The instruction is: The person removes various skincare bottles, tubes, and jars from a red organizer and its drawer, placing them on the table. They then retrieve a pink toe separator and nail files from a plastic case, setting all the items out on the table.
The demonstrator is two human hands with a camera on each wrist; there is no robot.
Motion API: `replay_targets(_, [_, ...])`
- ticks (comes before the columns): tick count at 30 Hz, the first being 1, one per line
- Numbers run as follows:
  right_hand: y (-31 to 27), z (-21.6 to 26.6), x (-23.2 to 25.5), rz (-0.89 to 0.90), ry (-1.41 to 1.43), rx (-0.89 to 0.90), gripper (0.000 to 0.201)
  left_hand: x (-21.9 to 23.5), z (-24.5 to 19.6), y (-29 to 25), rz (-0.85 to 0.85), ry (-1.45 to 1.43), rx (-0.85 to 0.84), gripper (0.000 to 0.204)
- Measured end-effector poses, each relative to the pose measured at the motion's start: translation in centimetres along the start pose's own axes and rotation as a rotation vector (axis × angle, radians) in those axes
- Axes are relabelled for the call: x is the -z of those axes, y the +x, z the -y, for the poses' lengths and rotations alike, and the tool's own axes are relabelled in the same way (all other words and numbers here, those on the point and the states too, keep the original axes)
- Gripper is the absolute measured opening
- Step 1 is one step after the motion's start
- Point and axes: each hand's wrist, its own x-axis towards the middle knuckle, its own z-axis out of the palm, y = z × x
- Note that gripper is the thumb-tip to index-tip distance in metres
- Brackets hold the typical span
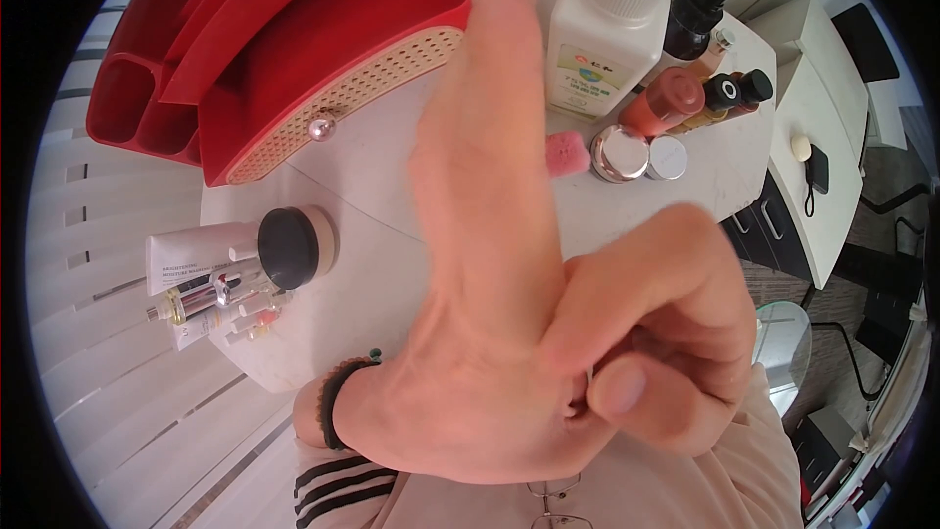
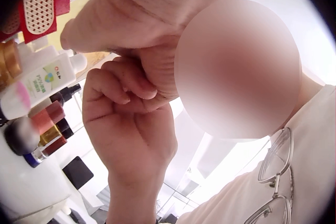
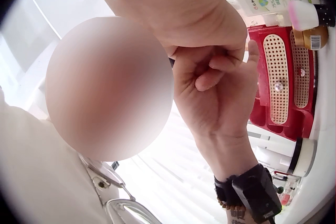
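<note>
My left hand (image 1: 480, 372) fills the middle of the head view, one straight digit pointing away over the table. A dark band and a beaded bracelet (image 1: 325, 411) circle its wrist. My right hand (image 1: 685, 323) grips its edge, index finger and thumb bent against it. In the left wrist view the curled fingers of the right hand (image 2: 128, 113) meet the left hand (image 2: 147, 8). The right wrist view gives the left hand's palm (image 3: 210, 111) under the right hand (image 3: 184, 14). Most left fingers are hidden in the clasp, so I cannot tell how they lie.
Beyond the hands are a red organizer (image 1: 392, 0) with a woven drawer front, a white bottle (image 1: 602, 39), a pink sponge-like piece (image 1: 566, 154) and several cosmetic bottles (image 1: 666, 103). At left lie a tube (image 1: 191, 253) and a black-lidded jar (image 1: 289, 248). Eyeglasses (image 1: 558, 504) hang at the chest.
</note>
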Motion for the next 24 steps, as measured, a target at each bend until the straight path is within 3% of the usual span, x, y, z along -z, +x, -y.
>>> replay_targets(3, [0.0,-1.1,-0.5,-0.061,0.107,0.068,0.038,1.1,1.4,0.5,0.038,-0.014,-0.005,0.097])
replay_targets(5, [0.2,-0.1,-0.9,-0.077,0.068,0.016,0.037,2.4,4.9,1.5,0.019,-0.125,0.192,0.097])
replay_targets(6, [0.3,0.3,-1.0,-0.092,0.029,-0.039,0.037,2.5,4.8,1.2,0.019,-0.125,0.192,0.097])
replay_targets(11, [0.2,-0.2,-0.1,-0.025,-0.1,-0.037,0.035,3.9,2.3,-0.9,0.457,-0.339,-0.053,0.048])
replay_targets(12, [0.3,-0.2,0.0,-0.021,-0.092,-0.05,0.033,4.1,1.8,-0.4,0.457,-0.339,-0.052,0.048])
replay_targets(14, [0.3,-0.3,-0.2,-0.023,-0.056,-0.033,0.032,4.6,0.5,0.8,0.655,-0.537,0.603,0.057])
replay_targets(15, [0.3,-0.4,-0.3,-0.025,-0.02,-0.016,0.031,4.4,0.8,0.9,0.656,-0.537,0.603,0.057])
replay_targets(20, [0.3,-0.2,-0.4,-0.039,-0.011,0.003,0.029,2.2,3.8,0.3,0.025,-0.032,0.088,0.096])
replay_targets(21, [0.3,-0.1,-0.4,-0.04,-0.033,-0.021,0.029,2.5,3.5,0.5,0.025,-0.031,0.088,0.096])
replay_targets(24, [0.2,-0.1,-0.6,-0.055,-0.032,-0.031,0.029,5.1,0.6,2.0,0.639,-0.068,0.325,0.054])
